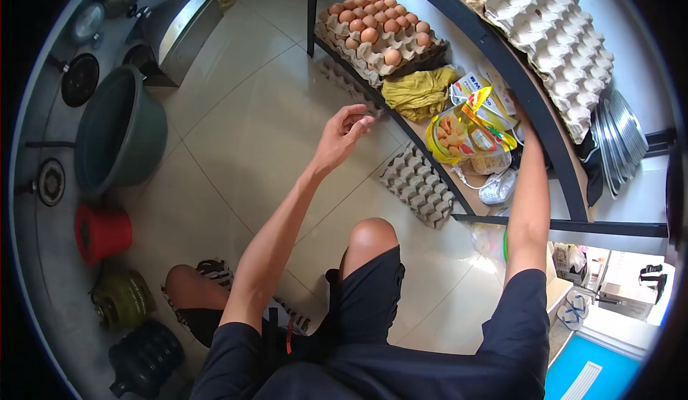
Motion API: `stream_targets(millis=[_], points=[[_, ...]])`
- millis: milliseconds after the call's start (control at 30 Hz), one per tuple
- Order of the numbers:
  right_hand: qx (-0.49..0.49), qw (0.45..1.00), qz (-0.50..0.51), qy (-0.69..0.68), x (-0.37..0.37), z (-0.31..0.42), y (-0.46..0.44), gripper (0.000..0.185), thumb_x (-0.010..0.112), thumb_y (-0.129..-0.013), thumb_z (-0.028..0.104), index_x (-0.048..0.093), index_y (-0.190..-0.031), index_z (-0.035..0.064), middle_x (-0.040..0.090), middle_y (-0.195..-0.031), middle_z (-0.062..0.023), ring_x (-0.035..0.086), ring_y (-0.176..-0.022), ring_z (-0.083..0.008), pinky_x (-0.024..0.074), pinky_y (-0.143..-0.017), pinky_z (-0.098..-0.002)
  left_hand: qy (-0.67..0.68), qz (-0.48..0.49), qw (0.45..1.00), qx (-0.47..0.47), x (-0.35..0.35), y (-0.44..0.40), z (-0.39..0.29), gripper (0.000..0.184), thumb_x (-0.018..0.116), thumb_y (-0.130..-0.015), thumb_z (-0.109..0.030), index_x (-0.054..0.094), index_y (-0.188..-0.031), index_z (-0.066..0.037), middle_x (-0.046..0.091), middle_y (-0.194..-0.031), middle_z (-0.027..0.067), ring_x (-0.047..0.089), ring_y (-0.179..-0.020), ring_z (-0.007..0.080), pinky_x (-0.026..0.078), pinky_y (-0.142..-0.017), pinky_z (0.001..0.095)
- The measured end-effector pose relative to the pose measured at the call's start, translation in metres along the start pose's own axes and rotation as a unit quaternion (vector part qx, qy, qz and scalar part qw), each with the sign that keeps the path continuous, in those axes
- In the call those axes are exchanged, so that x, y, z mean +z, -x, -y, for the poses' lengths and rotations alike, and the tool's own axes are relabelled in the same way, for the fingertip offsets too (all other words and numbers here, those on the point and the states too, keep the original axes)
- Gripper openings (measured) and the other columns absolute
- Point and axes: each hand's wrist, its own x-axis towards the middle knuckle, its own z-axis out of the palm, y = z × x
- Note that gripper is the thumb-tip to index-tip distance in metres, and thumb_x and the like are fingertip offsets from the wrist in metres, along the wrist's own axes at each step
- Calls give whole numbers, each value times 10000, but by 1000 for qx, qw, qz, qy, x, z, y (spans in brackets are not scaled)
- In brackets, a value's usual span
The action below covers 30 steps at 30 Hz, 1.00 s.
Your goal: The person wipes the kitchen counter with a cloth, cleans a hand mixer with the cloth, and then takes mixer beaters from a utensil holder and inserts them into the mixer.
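Note:
My left hand (343, 135) hovers in the air before the shelf, its fingers loosely bent and apart with nothing in them. My right arm reaches into the lower shelf (414, 129); that hand is hidden under the upper shelf's dark edge, so its fingers do not show. Beside the right forearm lie a yellow food packet (459, 136), a white and blue box (474, 88) and a white bundle with a cord (497, 186). A crumpled yellow-green cloth (419, 92) sits left of the packet. Further left, brown eggs (369, 35) rest on stacked egg trays (365, 62).
More egg trays stand on the upper shelf (552, 42), near stacked metal plates (619, 142). One egg tray (418, 185) is on the tiled floor. Along the left are a green tub (118, 131), a red bucket (104, 234), a gas cylinder (125, 298) and a water jug (147, 357).

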Motion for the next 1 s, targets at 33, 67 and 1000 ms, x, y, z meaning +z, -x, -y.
stream_targets(millis=[33, 67, 1000], points=[[-5, 1000, -1, -4, -4, 0, -1, 553, 695, -946, 390, 605, -1331, 4, 627, -1347, -183, 571, -1280, -281, 422, -1083, -398, -1, -4, 1000, -5, -3, 2, 2, 415, 576, -1046, -180, 473, -1400, 12, 682, -1178, 73, 648, -980, 122, 520, -878, 277], [-9, 1000, -1, -7, -7, 0, -1, 554, 695, -946, 390, 604, -1333, 5, 626, -1348, -182, 571, -1280, -280, 421, -1083, -398, -2, -6, 1000, -6, -6, 3, 5, 417, 576, -1047, -182, 472, -1401, 12, 682, -1179, 71, 649, -980, 121, 519, -877, 275], [259, 949, -108, 141, -68, 147, 156, 517, 651, -900, 472, 673, -1117, 4, 682, -1118, -284, 638, -1057, -475, 480, -939, -532, 22, 33, 999, -7, 4, 36, 3, 403, 580, -1043, -170, 491, -1396, 4, 692, -1192, 65, 659, -961, 95, 514, -834, 235]])
